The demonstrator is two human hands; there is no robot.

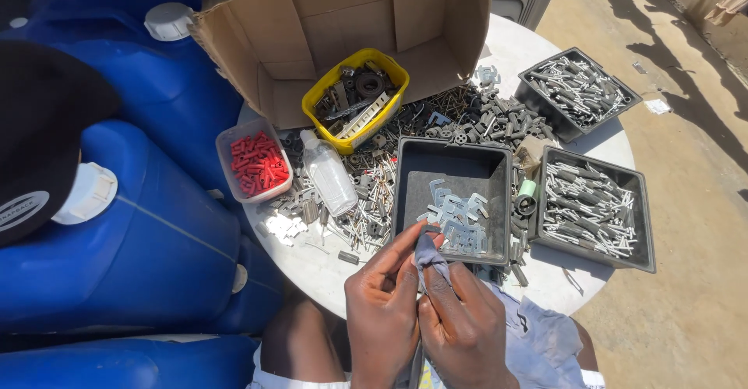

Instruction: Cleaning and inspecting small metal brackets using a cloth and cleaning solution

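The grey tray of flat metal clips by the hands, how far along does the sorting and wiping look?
Done, it seems: two dark trays hold sorted grey pieces, and a batch of flat clips lies in the middle tray. In hand: the left hand and right hand pinch a grey cloth, perhaps around one piece. Left: a loose mixed pile on the white table.

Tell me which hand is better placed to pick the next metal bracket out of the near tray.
Probably the left hand: its fingertips reach the near tray's front edge, right beside the metal brackets. The right hand sits lower, gripping the grey cloth.
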